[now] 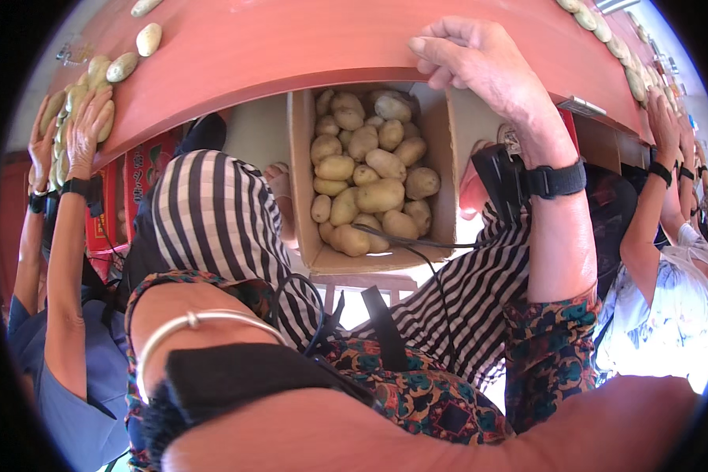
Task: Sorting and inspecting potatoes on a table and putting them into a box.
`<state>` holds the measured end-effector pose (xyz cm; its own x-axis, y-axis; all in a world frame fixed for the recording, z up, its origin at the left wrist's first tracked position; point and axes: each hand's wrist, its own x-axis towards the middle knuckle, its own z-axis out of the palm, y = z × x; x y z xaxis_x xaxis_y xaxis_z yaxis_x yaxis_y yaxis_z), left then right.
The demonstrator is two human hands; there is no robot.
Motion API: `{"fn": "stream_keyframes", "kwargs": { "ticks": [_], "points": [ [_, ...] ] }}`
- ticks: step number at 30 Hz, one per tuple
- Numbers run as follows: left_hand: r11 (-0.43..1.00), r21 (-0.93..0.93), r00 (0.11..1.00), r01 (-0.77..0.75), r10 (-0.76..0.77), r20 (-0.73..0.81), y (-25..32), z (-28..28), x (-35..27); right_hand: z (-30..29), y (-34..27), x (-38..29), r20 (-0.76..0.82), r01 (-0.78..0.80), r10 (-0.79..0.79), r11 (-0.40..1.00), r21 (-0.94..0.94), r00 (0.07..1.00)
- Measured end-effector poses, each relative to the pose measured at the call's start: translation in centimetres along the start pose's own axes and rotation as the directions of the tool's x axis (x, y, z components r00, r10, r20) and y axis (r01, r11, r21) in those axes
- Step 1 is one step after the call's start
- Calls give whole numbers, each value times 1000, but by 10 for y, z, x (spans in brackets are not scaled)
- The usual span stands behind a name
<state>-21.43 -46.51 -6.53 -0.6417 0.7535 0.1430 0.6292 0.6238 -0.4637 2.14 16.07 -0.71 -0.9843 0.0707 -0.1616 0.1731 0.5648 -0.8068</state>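
Note:
My right hand (469,59) hovers over the near edge of the red table (307,41), fingers loosely curled and thumb apart, with nothing held. A black strap (554,180) with a small black device circles that forearm. Very near the camera, my left arm crosses the bottom of the view, wearing a pale bangle (192,320) and a wide black band (242,374). What shows of my left hand (448,425) is blurred and its fingers cannot be made out. Between my knees, an open cardboard box (300,194) holds many potatoes (380,194), below table height.
To the left, a co-worker's hands (85,133) rest on piled potatoes (97,74); a single potato (148,39) lies nearby. More co-workers' hands (664,127) touch a potato row (616,47) at right. A black cable (425,242) hangs across the box's near side.

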Motion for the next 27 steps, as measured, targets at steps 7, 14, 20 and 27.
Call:
{"fn": "stream_keyframes", "kwargs": {
  "ticks": [7, 14, 20, 27],
  "points": [
    [993, 80, 992, 84, -91, 88, 6, 0, 2, -2, 5, -2, -9, 93, -93, 995, -24, 996],
    [867, -418, 962, 271, -250, 106, 15, 5, 3, 0, 0, -5, 3, 26, -26, 998, -49, 1000],
    [984, -106, 990, -144, 144, -5, -10, 8, 8, -3, 5, -7, 32, 45, -44, 997, -57, 999],
    [997, -34, 995, 69, -66, 80, 12, -5, 3, 2, 12, -4, 35, 101, -98, 993, -65, 995]
  ]
}}
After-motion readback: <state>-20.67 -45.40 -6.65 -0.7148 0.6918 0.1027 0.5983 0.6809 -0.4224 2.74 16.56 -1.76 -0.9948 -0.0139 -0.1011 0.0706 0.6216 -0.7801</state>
